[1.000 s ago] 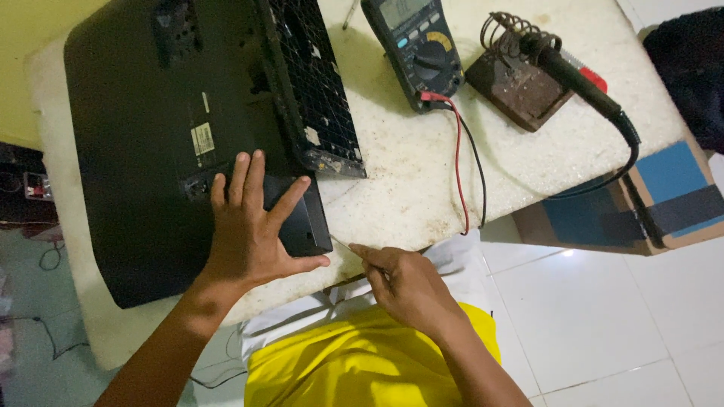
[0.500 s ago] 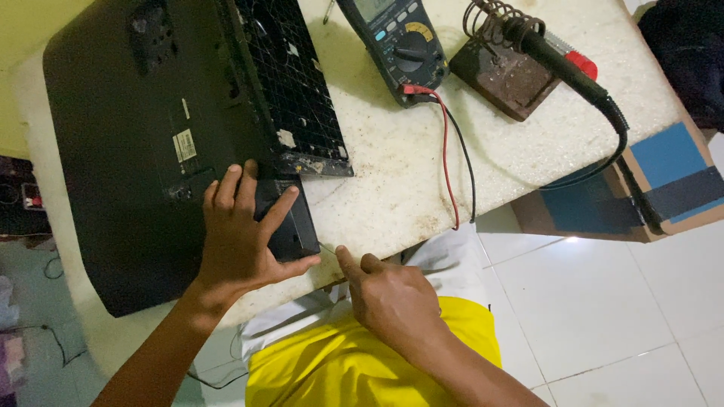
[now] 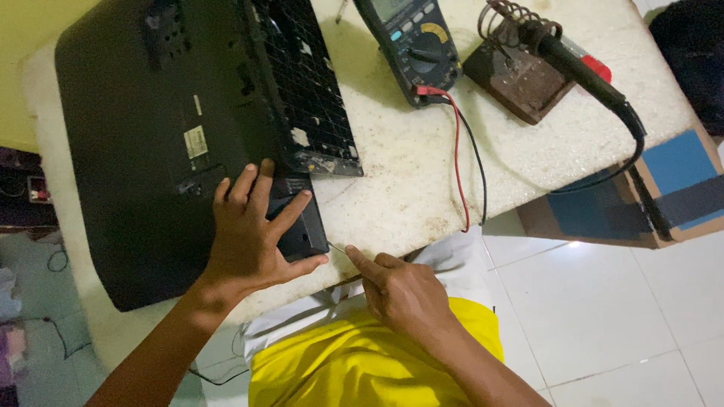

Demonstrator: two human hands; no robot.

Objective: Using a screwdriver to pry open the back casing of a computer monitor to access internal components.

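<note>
A black laptop base [image 3: 143,136] lies upside down on the white table [image 3: 407,188], with a bare keyboard frame [image 3: 302,83] resting on its right side. My left hand [image 3: 253,234] lies flat on the laptop's near right corner, fingers spread. My right hand [image 3: 400,290] is at the table's near edge and pinches a thin metal tool [image 3: 337,248] whose tip points at that corner of the laptop.
A multimeter [image 3: 411,45] with red and black leads [image 3: 460,151] lies at the back. To its right a soldering iron [image 3: 581,68] rests in a coil stand on a brown base [image 3: 513,79]. A cardboard box [image 3: 648,196] with blue patches sits on the tiled floor.
My right hand has closed in toward the laptop's near corner, bringing the thin tool's tip up to it. My left hand has stayed pressed on the laptop.
</note>
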